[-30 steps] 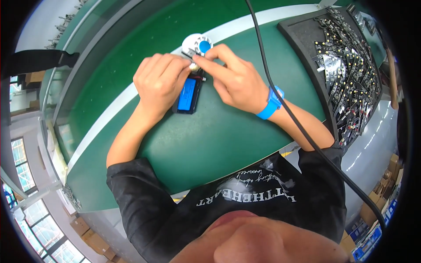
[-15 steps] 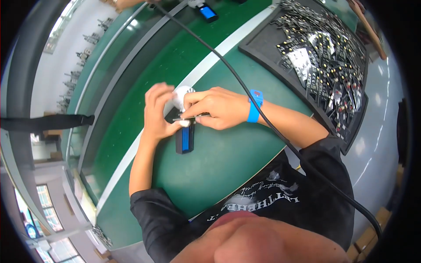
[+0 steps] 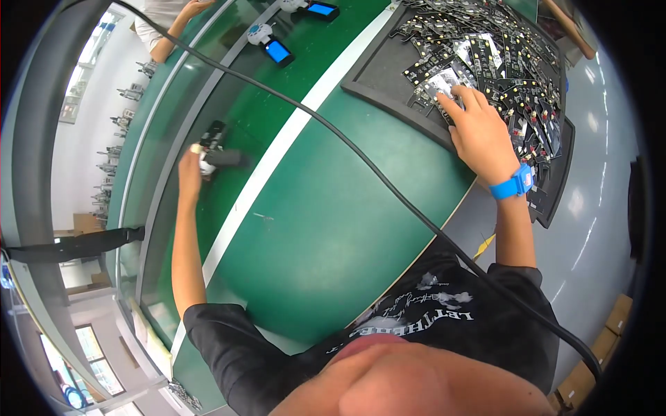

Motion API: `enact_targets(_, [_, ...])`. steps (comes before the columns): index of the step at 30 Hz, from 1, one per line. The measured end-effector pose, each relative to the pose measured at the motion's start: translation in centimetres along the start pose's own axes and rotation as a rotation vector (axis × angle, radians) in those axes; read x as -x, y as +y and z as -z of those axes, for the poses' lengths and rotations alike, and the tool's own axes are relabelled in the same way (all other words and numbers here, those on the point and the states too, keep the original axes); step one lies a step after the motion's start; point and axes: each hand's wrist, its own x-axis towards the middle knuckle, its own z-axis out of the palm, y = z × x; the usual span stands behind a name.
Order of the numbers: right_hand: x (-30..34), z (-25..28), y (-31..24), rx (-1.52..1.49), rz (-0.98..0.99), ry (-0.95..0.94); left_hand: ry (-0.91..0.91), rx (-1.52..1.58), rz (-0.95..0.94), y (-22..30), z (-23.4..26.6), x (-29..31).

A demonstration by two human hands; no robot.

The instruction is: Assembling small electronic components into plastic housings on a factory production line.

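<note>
My left hand is over the green belt, its fingers closed on a blurred handheld device with a dark body and a whitish part near my fingertips. A second dark piece shows right beside it; I cannot tell if it belongs to the same device. Out to the right, my right hand, with a blue wristband, reaches over a black tray heaped with dark circuit boards. Its fingers are apart and curve down at the boards, with nothing visibly gripped.
Two more devices with blue screens, one nearer and one farther, lie on the belt. A black cable crosses the view. Across the belt is another person's arm. A small thin piece lies on the green table.
My hands have parted. The device has left the table and gone left to the belt with my left hand; my right hand has moved right to the tray. My view has shifted slightly.
</note>
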Motion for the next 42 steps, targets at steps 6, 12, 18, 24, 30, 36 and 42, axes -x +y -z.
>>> enact_targets(6, [-1.8, -0.9, -0.1, -0.034, 0.021, 0.065, 0.407, 0.613, 0.322, -12.0, 12.2, -7.3])
enact_targets(12, [-2.7, -1.4, 0.2, -0.036, -0.103, 0.093, 0.384, 0.33, 0.355, -6.9, 5.0, -13.4])
enact_targets(18, [-3.8, -1.3, -1.3, 0.005, -0.159, 0.065, 0.09, -0.149, -0.075, 4.4, -13.3, -16.4])
enact_targets(24, [-4.3, -1.8, -1.5, -0.146, 0.111, 0.066, 0.345, -0.109, 0.045, 4.4, -15.4, -16.7])
enact_targets(30, [-3.7, -1.0, -1.4, -0.286, 0.324, -0.105, 0.237, 0.374, -0.027, 6.6, -16.0, -5.1])
enact_targets(36, [-5.6, 0.2, -5.0, -0.483, 0.332, -0.037, 0.247, 0.188, -0.088, 8.8, -12.9, 8.1])
enact_targets(42, [-5.2, -2.2, -12.0, -0.897, 0.205, -0.279, 0.176, 0.216, -0.098, 8.0, -10.5, 11.9])
